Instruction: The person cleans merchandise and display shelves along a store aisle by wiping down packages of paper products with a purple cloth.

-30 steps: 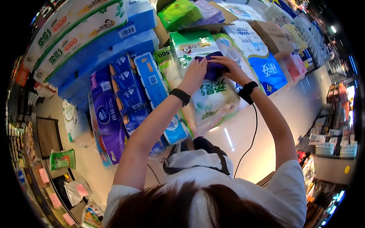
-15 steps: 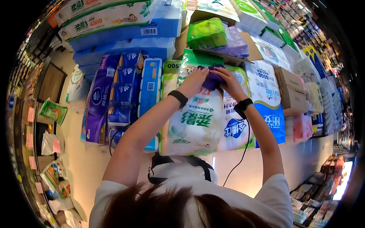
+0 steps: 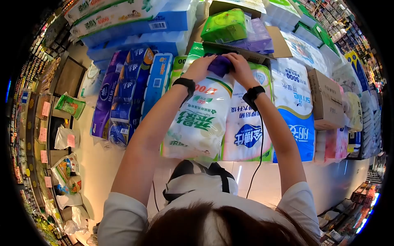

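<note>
A bunched dark purple cloth (image 3: 220,66) lies between my hands, over the upper end of a white and green tissue pack (image 3: 197,119). My left hand (image 3: 200,68) grips the cloth's left side with bent fingers. On its right side my right hand (image 3: 242,70) holds it, fingers curled over the edge. Dark bands circle both wrists. Right of that pack lies a white and pink tissue pack (image 3: 247,123) with blue lettering. The cloth's underside is hidden.
Behind the hands an opened cardboard box (image 3: 281,41) holds a green pack (image 3: 224,26) and purple packs. Blue roll packs (image 3: 157,84) stand left, a blue and white pack (image 3: 292,110) right. A sealed carton (image 3: 326,98) sits further right. Shelves line both sides; a cable hangs by my right arm.
Both hands and the purple cloth have moved farther up the white and green pack, uncovering more of its red number. The whole view has shifted slightly.
</note>
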